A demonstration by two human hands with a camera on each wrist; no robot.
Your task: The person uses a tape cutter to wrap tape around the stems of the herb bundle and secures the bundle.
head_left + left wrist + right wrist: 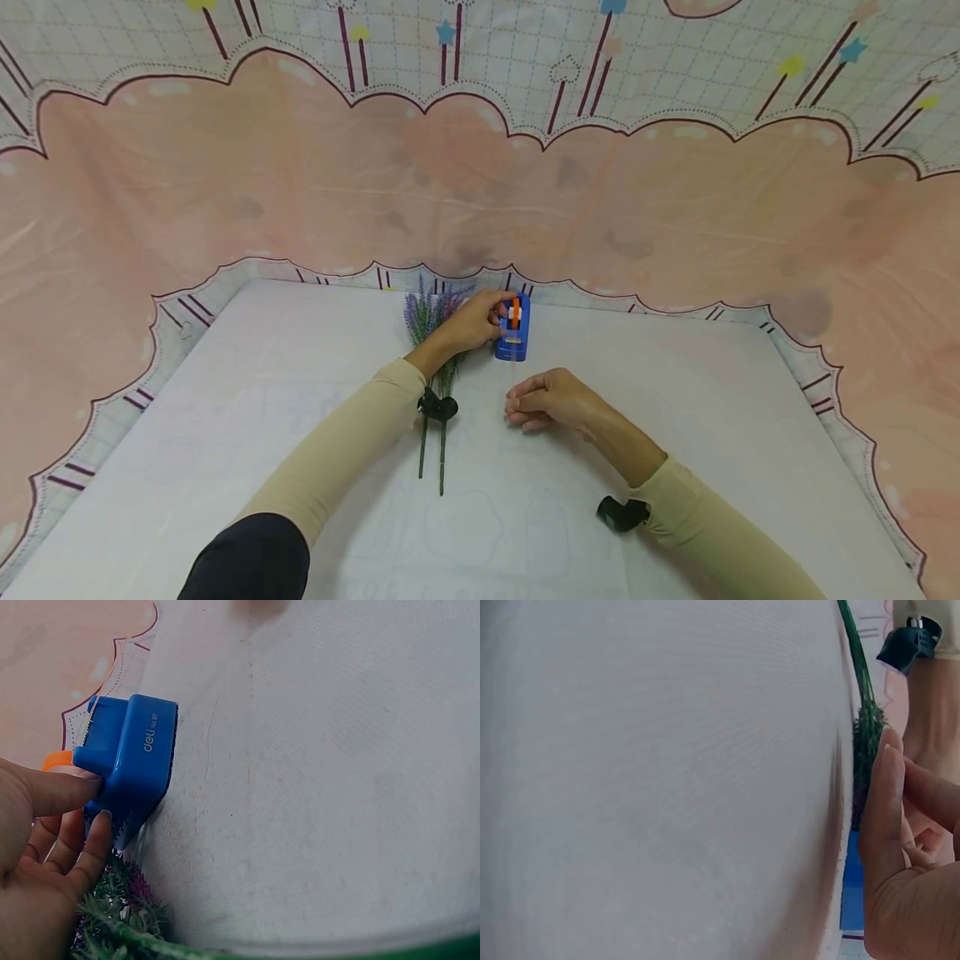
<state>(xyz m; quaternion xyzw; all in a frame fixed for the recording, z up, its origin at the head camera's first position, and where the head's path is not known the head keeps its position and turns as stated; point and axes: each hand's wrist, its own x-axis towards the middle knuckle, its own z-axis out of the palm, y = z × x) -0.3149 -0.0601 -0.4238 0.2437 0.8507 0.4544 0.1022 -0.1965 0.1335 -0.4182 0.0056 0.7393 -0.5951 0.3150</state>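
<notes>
A blue tape dispenser (512, 343) with an orange core stands at the far middle of the white table. My left hand (474, 320) grips it from its left side, thumb and fingertips against the blue body (146, 754) in the left wrist view. From the dispenser's near end a faint strip of clear tape (513, 372) runs toward me. My right hand (558, 402) is nearer to me, thumb and fingers pinched together at the end of that strip. Artificial lavender stems (442, 387) lie under my left forearm and wrist, which hide part of them.
The white table (300, 500) has a patterned cloth (480, 192) beyond and around its edges. A black wrist camera (622, 513) sits at my right cuff, another (437, 406) at my left wrist above the stems.
</notes>
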